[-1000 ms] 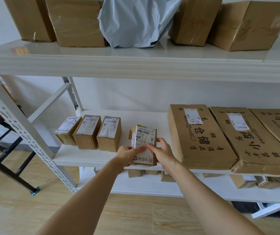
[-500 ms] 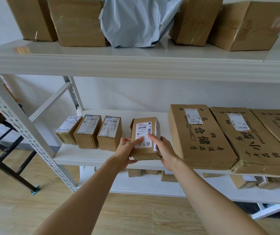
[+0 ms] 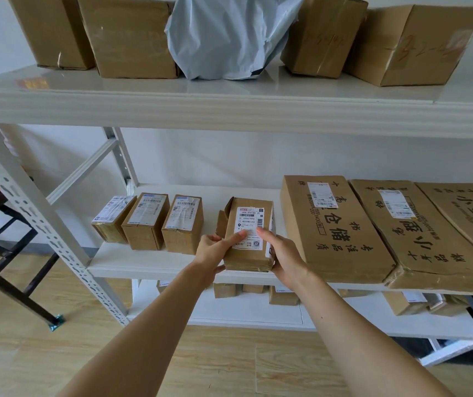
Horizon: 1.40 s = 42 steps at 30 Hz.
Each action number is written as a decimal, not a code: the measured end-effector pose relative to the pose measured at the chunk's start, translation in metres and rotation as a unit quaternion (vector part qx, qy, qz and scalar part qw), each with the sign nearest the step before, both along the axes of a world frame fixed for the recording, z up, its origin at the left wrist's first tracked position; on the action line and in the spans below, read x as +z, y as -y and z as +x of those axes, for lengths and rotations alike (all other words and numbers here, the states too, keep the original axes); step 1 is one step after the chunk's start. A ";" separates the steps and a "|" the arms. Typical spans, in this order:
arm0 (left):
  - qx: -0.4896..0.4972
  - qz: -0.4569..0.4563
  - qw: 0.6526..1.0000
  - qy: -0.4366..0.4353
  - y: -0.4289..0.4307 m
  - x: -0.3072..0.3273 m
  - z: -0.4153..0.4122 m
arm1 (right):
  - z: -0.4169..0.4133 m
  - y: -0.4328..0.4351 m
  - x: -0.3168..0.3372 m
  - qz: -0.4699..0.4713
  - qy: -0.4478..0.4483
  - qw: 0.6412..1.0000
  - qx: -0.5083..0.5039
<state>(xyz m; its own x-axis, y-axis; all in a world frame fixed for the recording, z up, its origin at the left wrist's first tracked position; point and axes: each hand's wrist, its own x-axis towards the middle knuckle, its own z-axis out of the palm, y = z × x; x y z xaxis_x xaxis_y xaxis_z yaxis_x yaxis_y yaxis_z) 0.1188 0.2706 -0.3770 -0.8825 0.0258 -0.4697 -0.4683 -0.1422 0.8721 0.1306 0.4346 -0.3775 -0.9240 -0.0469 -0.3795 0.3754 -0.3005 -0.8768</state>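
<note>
A small brown cardboard parcel [image 3: 248, 253] with a white shipping label lies flat near the front edge of the white middle shelf [image 3: 149, 263]. My left hand [image 3: 215, 250] grips its near left corner, thumb on top of the label. My right hand [image 3: 282, 253] grips its near right side, thumb also on the label. Three similar small parcels [image 3: 150, 222] stand in a row to the left, with a gap between them and the held one.
Three large flat cartons [image 3: 332, 227] fill the shelf to the right, the nearest one close to my right hand. The top shelf carries brown boxes [image 3: 132, 38] and a grey plastic mailer bag [image 3: 229, 35]. More small parcels sit on the lower shelf. A black table frame [image 3: 14, 270] stands at left.
The parcel was tilted up with its label facing me; both hands have laid it flat on the shelf and pushed it slightly further in.
</note>
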 end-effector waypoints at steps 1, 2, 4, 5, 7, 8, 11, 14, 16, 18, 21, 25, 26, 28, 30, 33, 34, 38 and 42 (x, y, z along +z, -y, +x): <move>-0.003 0.001 1.000 -0.002 -0.001 0.000 0.001 | 0.000 -0.001 -0.002 0.003 0.001 1.000 0.003; -0.008 0.004 1.000 -0.005 -0.002 0.000 0.002 | 0.001 -0.002 -0.003 0.009 0.005 1.000 0.006; -0.014 0.015 1.000 -0.010 -0.003 0.000 0.002 | 0.002 -0.004 -0.006 0.024 0.009 1.000 0.007; -0.016 0.023 1.000 -0.010 -0.003 0.000 0.002 | 0.002 -0.006 -0.006 0.030 0.008 0.999 0.006; -0.025 0.036 0.999 -0.012 -0.002 -0.001 0.004 | 0.005 -0.009 -0.007 0.035 0.007 0.999 0.001; -0.030 0.039 0.999 -0.010 -0.001 -0.001 0.005 | 0.007 -0.010 -0.006 0.037 0.008 0.999 -0.002; -0.039 0.035 0.999 -0.006 -0.003 0.002 0.007 | 0.013 -0.014 -0.004 0.039 0.015 0.999 -0.014; -0.041 0.028 0.999 -0.003 -0.012 0.004 0.003 | 0.018 -0.019 0.000 0.029 0.015 0.999 -0.021; -0.046 0.028 0.999 -0.006 -0.021 0.005 0.004 | 0.020 -0.026 0.001 0.033 0.013 0.999 -0.028; -0.036 0.026 0.999 -0.006 -0.033 0.007 0.004 | 0.021 -0.034 0.007 0.041 0.008 0.998 -0.040; -0.041 0.039 0.998 -0.003 -0.054 0.014 0.006 | 0.024 -0.051 0.015 0.030 -0.006 0.998 -0.054; -0.094 0.031 0.995 -0.007 -0.091 0.027 0.012 | 0.033 -0.093 0.022 -0.038 -0.018 0.995 -0.093; -0.105 0.024 0.994 -0.007 -0.100 0.029 0.013 | 0.037 -0.103 0.025 -0.047 -0.024 0.994 -0.096; -0.120 0.014 0.993 -0.012 -0.128 0.034 0.017 | 0.047 -0.131 0.030 -0.044 -0.029 0.993 -0.110; -0.134 0.006 0.991 -0.020 -0.155 0.041 0.023 | 0.055 -0.157 0.031 -0.039 -0.032 0.991 -0.123; -0.163 -0.024 0.986 -0.035 -0.200 0.046 0.033 | 0.073 -0.202 0.036 -0.015 -0.034 0.990 -0.139; -0.176 -0.030 0.983 -0.037 -0.214 0.047 0.037 | 0.079 -0.217 0.037 0.000 -0.033 0.989 -0.144; -0.249 -0.060 0.966 -0.042 -0.283 0.054 0.063 | 0.108 -0.279 0.040 0.053 -0.034 0.985 -0.161; -0.323 -0.057 0.944 -0.043 -0.350 0.050 0.091 | 0.142 -0.338 0.039 0.088 -0.046 0.980 -0.175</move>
<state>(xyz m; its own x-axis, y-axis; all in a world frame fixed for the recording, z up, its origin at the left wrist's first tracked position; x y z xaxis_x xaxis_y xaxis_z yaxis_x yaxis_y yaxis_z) 0.2095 0.6207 -0.3274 -0.7353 0.5245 -0.4293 -0.3516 0.2463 0.9032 0.2728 0.7730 -0.3384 -0.9025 0.3375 -0.2676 0.1931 -0.2383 -0.9518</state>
